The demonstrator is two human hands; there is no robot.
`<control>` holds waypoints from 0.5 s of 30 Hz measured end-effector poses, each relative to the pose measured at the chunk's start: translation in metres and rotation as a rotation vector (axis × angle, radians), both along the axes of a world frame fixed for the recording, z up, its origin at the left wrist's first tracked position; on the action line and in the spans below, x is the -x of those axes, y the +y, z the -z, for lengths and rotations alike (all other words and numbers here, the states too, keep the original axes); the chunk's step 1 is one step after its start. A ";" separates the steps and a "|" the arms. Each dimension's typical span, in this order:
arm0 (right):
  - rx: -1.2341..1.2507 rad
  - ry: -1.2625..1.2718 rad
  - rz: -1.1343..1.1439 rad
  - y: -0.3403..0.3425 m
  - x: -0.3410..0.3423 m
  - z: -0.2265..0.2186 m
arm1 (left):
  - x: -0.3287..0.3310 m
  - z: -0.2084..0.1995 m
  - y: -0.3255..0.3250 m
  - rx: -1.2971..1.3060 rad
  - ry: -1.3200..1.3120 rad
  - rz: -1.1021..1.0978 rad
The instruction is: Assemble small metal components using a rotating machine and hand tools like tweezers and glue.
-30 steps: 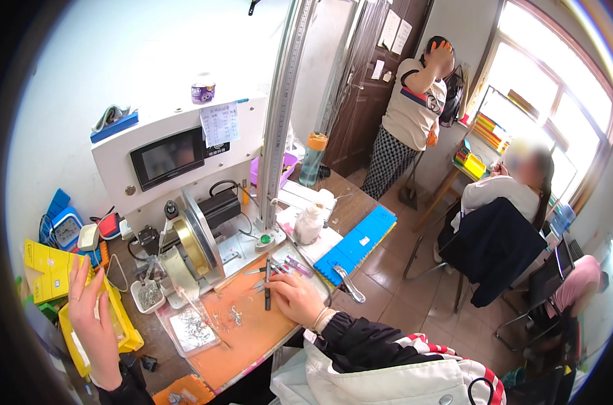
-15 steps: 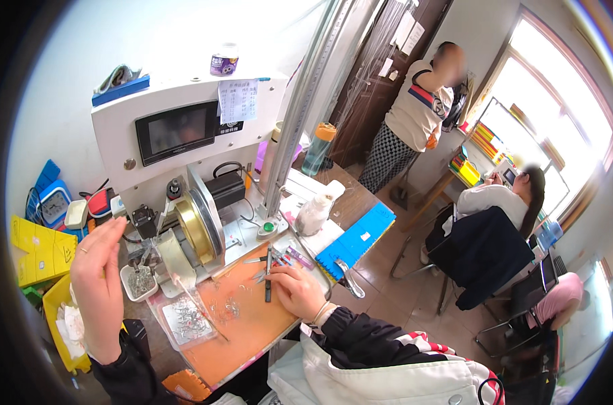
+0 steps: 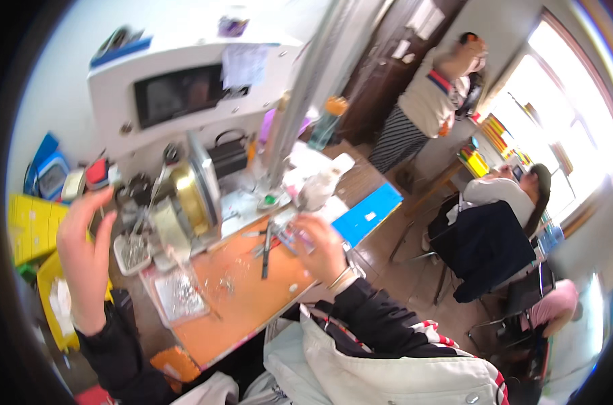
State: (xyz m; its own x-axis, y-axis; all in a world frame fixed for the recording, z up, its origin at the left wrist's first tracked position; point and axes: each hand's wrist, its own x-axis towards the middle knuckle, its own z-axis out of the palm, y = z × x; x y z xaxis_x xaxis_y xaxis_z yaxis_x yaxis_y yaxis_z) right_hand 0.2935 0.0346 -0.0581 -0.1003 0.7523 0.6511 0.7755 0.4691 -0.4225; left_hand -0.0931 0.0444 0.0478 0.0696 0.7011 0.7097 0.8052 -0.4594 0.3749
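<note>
My left hand [image 3: 83, 253] is raised at the left, beside the machine's small parts, with thumb and fingers apart and nothing held. My right hand [image 3: 321, 253] is over the back right of the orange work mat [image 3: 252, 300], near a small purplish item and a white bottle [image 3: 323, 185]. Its fingers are smeared, so whether they hold anything cannot be made out. Just left of it lies a slim black-handled tool [image 3: 266, 253], apart from the hand, with other small metal tools beside it. A clear tray [image 3: 183, 295] of small metal pieces sits on the mat's left.
Behind the mat stands a white machine with a brass-coloured wheel [image 3: 190, 201] and dark screen [image 3: 179, 94]. A white dish [image 3: 132, 254] of metal bits is beside it. Yellow bins [image 3: 49, 297] are at the left, a blue folder [image 3: 370, 214] at the right. Other people stand and sit beyond.
My right hand has left the black-handled tool and moved up and right; the tool stays on the mat. My left thumb has spread from the fingers. The whole view has shifted slightly and blurred.
</note>
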 end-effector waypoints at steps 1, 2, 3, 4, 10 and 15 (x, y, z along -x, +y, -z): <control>-0.010 -0.006 -0.008 0.004 0.000 -0.007 | 0.006 -0.002 -0.005 0.022 -0.031 -0.008; -0.017 -0.024 0.021 0.008 -0.012 -0.011 | -0.002 0.003 0.004 0.047 -0.076 0.019; -0.030 -0.058 0.028 0.011 -0.015 -0.017 | -0.001 0.000 0.002 0.041 -0.098 0.034; -0.040 -0.093 0.042 0.011 -0.020 -0.019 | -0.002 -0.002 0.003 0.038 -0.121 0.055; 0.227 -0.159 0.118 0.012 -0.028 -0.005 | 0.007 -0.002 0.010 -0.009 -0.030 0.106; 0.258 -0.199 0.186 0.016 -0.022 -0.008 | 0.032 0.000 0.005 0.253 -0.006 -0.040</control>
